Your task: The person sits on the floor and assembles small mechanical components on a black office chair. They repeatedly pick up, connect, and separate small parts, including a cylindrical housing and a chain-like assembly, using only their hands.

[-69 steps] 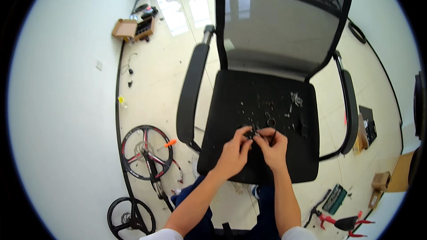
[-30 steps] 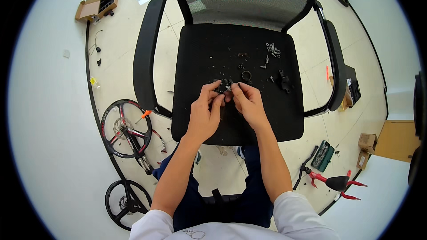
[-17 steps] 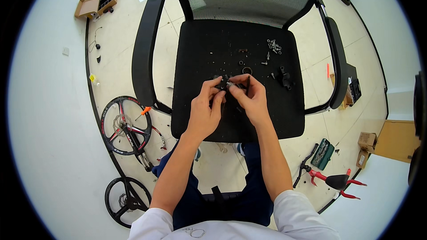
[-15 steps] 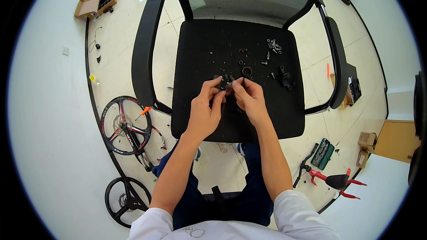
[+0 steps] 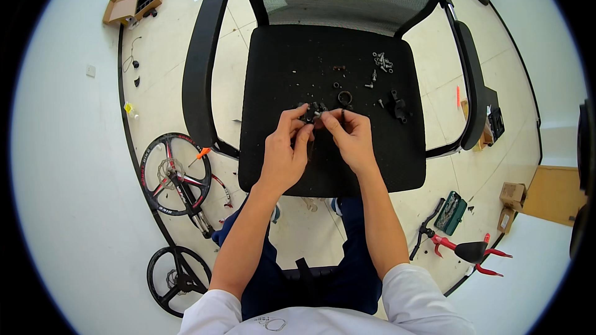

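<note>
Over the chair seat (image 5: 279, 167), my left hand (image 5: 287, 152) is closed round a small black mechanical part (image 5: 308, 113), with thumb and fingers on either side of it. My right hand (image 5: 352, 142) pinches a small silver bolt-like piece (image 5: 318, 115) at the right side of that part; its exact shape is partly hidden by the fingertips. Just beyond my right hand lie a dark ring (image 5: 344, 97) and a smaller ring (image 5: 336, 85). To the right, a black bracket-like part (image 5: 397, 108) rests on the seat beside a short screw (image 5: 381, 103).
Several silver bolts and washers (image 5: 382, 62) lie at the seat's far right. Armrests (image 5: 205, 74) flank the seat. On the floor are a spoked wheel with a disc (image 5: 177, 174), a black wheel (image 5: 180, 280), a green case (image 5: 450, 213), a red bike frame piece (image 5: 442, 243) and an open cardboard box (image 5: 121, 9).
My hands stay nearly in place over the seat. The silver piece by my right fingertips shows more plainly now, and the fingers have shifted slightly.
</note>
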